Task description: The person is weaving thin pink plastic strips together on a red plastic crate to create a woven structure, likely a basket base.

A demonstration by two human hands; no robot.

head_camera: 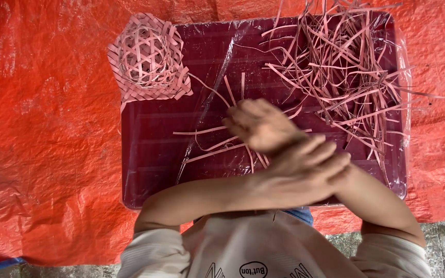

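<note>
While both hands cross, left hand (300,172) over right hand (261,126), open fingers hold nothing above loose strips (217,146).

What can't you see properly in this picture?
- Head view: the right hand and left hand are motion-blurred and crossed, so whether the fingers grip a strip is unclear.
- The strips beneath the hands are partly covered.
- The loose strip pile is cut off by the top edge.
</note>
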